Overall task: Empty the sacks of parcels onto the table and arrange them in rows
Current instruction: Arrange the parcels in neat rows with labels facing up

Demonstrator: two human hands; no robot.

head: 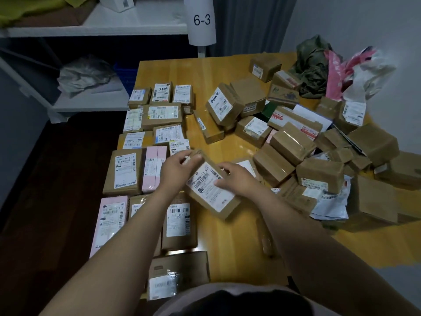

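Left hand (175,165) and right hand (237,179) fingers grip a labelled parcel (211,192) over the desk's (239,236) bare strip between left-edge rows (159,115) and loose heap (307,156); crumpled sacks (341,69) beyond.

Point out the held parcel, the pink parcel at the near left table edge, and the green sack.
held parcel (210,192): head view, on its white label.
pink parcel (109,226): head view, middle of its top face.
green sack (313,65): head view, on its crumpled middle.

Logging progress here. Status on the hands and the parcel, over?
Both the left hand and right hand grip one labelled parcel, mid-table. Part-built rows at left. At right, unsorted pile, close to the right hand.
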